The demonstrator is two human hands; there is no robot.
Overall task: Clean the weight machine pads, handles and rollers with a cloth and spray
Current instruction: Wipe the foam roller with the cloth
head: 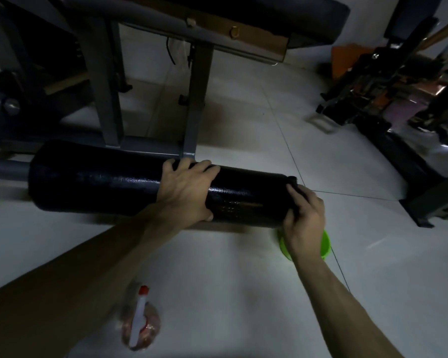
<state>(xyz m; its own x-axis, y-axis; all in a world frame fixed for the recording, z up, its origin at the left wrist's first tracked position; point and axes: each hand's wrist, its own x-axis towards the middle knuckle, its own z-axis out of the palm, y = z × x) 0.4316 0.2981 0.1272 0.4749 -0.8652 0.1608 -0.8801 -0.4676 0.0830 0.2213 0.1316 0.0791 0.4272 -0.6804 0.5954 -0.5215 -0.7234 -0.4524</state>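
A long black padded roller (101,180) lies horizontally across the middle of the view, fixed to the grey weight machine frame (106,99). My left hand (186,188) grips the roller over its top, fingers curled on the far side and thumb below. My right hand (305,218) is at the roller's right end and holds a dark cloth (294,188) pressed against that end. A clear spray bottle (140,321) with a white trigger and red nozzle stands on the floor near my left forearm.
A green bowl (326,244) sits on the pale tiled floor (230,293) under my right hand. The machine's dark seat pad (269,14) is overhead at the back. More dark machine parts and clutter (398,99) fill the right side.
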